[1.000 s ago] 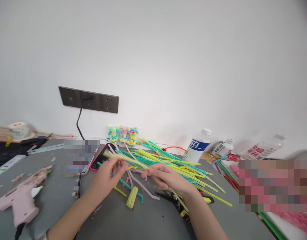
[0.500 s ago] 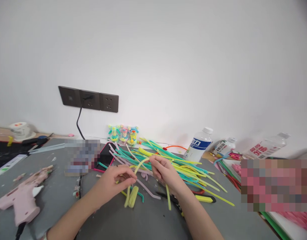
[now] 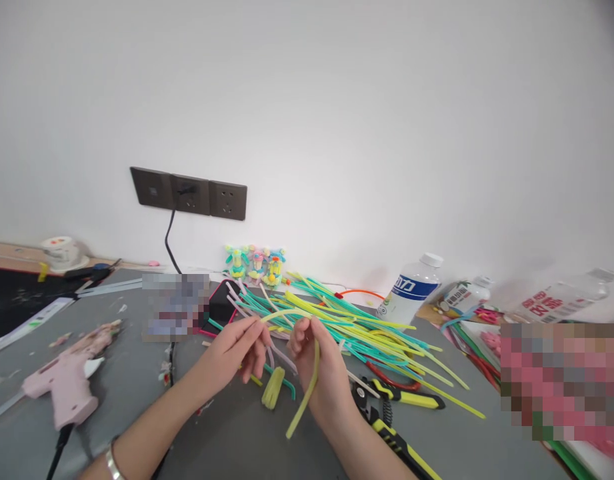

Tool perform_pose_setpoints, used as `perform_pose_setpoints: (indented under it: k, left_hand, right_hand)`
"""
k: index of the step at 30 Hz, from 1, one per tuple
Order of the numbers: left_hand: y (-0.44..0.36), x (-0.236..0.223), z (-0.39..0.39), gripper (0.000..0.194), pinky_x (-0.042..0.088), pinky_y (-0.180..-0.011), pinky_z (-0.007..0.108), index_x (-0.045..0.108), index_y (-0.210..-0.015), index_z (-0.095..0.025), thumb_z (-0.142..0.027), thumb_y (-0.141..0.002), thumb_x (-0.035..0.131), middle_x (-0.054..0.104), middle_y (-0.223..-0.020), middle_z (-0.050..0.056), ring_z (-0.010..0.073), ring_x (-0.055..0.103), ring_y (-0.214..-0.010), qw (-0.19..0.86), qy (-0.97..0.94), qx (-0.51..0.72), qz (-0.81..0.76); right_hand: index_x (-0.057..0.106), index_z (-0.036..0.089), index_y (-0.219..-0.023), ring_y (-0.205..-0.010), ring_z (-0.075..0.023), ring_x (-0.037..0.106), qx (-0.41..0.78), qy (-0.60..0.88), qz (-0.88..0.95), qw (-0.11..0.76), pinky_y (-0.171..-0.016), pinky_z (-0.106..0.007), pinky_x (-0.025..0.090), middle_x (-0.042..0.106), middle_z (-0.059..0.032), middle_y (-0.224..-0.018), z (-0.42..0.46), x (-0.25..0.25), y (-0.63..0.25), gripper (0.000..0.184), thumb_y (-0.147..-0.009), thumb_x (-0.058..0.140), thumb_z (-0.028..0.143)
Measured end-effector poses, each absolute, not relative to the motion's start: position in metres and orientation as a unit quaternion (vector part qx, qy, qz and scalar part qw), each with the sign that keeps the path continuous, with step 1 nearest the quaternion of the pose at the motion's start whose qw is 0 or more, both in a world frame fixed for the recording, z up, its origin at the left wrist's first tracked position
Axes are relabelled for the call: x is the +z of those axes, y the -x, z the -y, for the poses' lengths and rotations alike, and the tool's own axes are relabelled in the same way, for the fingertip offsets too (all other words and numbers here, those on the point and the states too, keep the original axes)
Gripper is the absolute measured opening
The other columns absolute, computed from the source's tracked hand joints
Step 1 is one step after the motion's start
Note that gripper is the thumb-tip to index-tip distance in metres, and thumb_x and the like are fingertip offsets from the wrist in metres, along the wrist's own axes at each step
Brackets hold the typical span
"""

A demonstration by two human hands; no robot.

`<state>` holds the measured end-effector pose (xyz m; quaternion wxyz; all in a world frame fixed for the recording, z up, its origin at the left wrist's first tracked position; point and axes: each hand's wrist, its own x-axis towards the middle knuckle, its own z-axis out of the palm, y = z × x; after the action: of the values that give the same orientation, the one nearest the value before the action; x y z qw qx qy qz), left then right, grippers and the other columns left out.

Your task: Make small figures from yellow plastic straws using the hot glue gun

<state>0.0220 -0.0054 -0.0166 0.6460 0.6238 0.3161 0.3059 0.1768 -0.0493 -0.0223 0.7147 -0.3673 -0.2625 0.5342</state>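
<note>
Both my hands hold one yellow pipe cleaner point(image 3: 307, 387) bent into an arch over a grey table point(image 3: 237, 440). My left hand point(image 3: 237, 350) pinches one end near the top of the arch. My right hand point(image 3: 317, 360) pinches the other side, and the long free end hangs down toward me. A folded yellow pipe cleaner bundle point(image 3: 273, 388) lies on the table just below my hands. A heap of yellow, teal and lilac pipe cleaners point(image 3: 357, 327) spreads behind and to the right of my hands.
A pink glue gun point(image 3: 69, 380) lies at the left. Yellow-handled pliers point(image 3: 391, 417) lie right of my right wrist. A phone point(image 3: 217, 310) and small pipe-cleaner figures point(image 3: 257, 261) sit by the wall under a socket strip point(image 3: 189, 193). Bottles point(image 3: 411, 287) stand at the right.
The yellow pipe cleaner went from nearly straight to a tight arch as my hands came together. Its free end now hangs lower. The view shifted slightly left.
</note>
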Motion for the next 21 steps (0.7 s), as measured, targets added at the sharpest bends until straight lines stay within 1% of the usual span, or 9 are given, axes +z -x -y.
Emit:
perform_pose_setpoints:
  k: [1, 3, 5, 6, 9, 12, 15, 18, 21]
  left_hand:
    - [-0.022, -0.016, 0.006, 0.049, 0.041, -0.043, 0.019, 0.058, -0.077, -0.016, -0.062, -0.092, 0.048, 0.061, -0.054, 0.0, 0.0091, 0.049, -0.042, 0.651, -0.624, 0.296, -0.314]
    - [-0.022, -0.014, 0.009, 0.052, 0.049, -0.054, 0.023, 0.063, -0.076, -0.015, -0.063, -0.09, 0.051, 0.067, -0.063, 0.004, 0.013, 0.06, -0.054, 0.654, -0.637, 0.272, -0.305]
    - [-0.022, -0.011, 0.014, 0.052, 0.053, -0.063, 0.026, 0.07, -0.081, -0.014, -0.061, -0.091, 0.051, 0.072, -0.071, 0.007, 0.0162, 0.066, -0.064, 0.649, -0.662, 0.242, -0.288]
    - [-0.023, -0.009, 0.017, 0.052, 0.054, -0.066, 0.027, 0.072, -0.083, -0.014, -0.059, -0.092, 0.049, 0.074, -0.074, 0.009, 0.0175, 0.068, -0.067, 0.649, -0.672, 0.225, -0.278]
    - [-0.024, -0.005, 0.026, 0.053, 0.055, -0.069, 0.028, 0.076, -0.085, -0.014, -0.058, -0.095, 0.046, 0.077, -0.08, 0.011, 0.0196, 0.071, -0.072, 0.673, -0.678, 0.152, -0.256]
    - [-0.025, -0.006, 0.031, 0.053, 0.056, -0.066, 0.028, 0.077, -0.088, -0.016, -0.059, -0.094, 0.046, 0.079, -0.085, 0.01, 0.0192, 0.072, -0.071, 0.708, -0.665, 0.077, -0.224]
    - [-0.025, -0.007, 0.033, 0.056, 0.057, -0.063, 0.028, 0.077, -0.092, -0.016, -0.061, -0.094, 0.045, 0.079, -0.092, 0.012, 0.0198, 0.074, -0.072, 0.738, -0.646, 0.042, -0.189]
    - [-0.024, -0.006, 0.033, 0.06, 0.059, -0.061, 0.03, 0.076, -0.1, -0.014, -0.065, -0.092, 0.046, 0.079, -0.086, 0.014, 0.0216, 0.075, -0.067, 0.772, -0.617, -0.009, -0.154]
    - [-0.024, -0.005, 0.034, 0.065, 0.06, -0.06, 0.033, 0.075, -0.105, -0.014, -0.071, -0.086, 0.051, 0.079, -0.077, 0.013, 0.0245, 0.076, -0.065, 0.798, -0.586, -0.048, -0.135]
  right_hand:
    - [0.059, 0.022, -0.067, -0.061, -0.0153, 0.046, 0.522, 0.365, 0.256, 0.727, -0.059, -0.029, 0.042, 0.052, -0.0003, -0.069, 0.049, -0.022, -0.177, 0.032, -0.077, 0.072, 0.049]
    - [0.058, 0.022, -0.066, -0.08, -0.0202, 0.057, 0.504, 0.355, 0.262, 0.742, -0.072, -0.032, 0.047, 0.062, -0.004, -0.082, 0.05, -0.02, -0.176, 0.032, -0.077, 0.072, 0.049]
    - [0.056, 0.023, -0.067, -0.1, -0.0247, 0.061, 0.503, 0.339, 0.288, 0.741, -0.086, -0.036, 0.047, 0.068, -0.0063, -0.095, 0.053, -0.018, -0.174, 0.034, -0.08, 0.069, 0.051]
    - [0.056, 0.023, -0.068, -0.106, -0.0259, 0.061, 0.508, 0.33, 0.301, 0.737, -0.092, -0.038, 0.046, 0.07, -0.0066, -0.098, 0.055, -0.017, -0.172, 0.034, -0.082, 0.068, 0.052]
    - [0.056, 0.024, -0.072, -0.106, -0.0268, 0.063, 0.524, 0.311, 0.327, 0.722, -0.1, -0.044, 0.043, 0.072, -0.0064, -0.1, 0.063, -0.015, -0.167, 0.031, -0.087, 0.064, 0.051]
    - [0.058, 0.024, -0.074, -0.102, -0.0259, 0.066, 0.527, 0.303, 0.338, 0.718, -0.097, -0.043, 0.046, 0.073, -0.0061, -0.102, 0.067, -0.014, -0.165, 0.027, -0.089, 0.062, 0.046]
    - [0.058, 0.024, -0.074, -0.096, -0.0247, 0.068, 0.522, 0.303, 0.327, 0.727, -0.091, -0.041, 0.05, 0.074, -0.0057, -0.099, 0.068, -0.014, -0.165, 0.028, -0.09, 0.063, 0.046]
    - [0.06, 0.023, -0.074, -0.084, -0.0225, 0.07, 0.505, 0.322, 0.318, 0.735, -0.082, -0.038, 0.053, 0.074, -0.0057, -0.092, 0.069, -0.015, -0.163, 0.03, -0.09, 0.062, 0.048]
    - [0.063, 0.022, -0.077, -0.078, -0.021, 0.069, 0.498, 0.331, 0.325, 0.733, -0.075, -0.036, 0.054, 0.074, -0.0053, -0.086, 0.07, -0.017, -0.16, 0.03, -0.092, 0.059, 0.048]
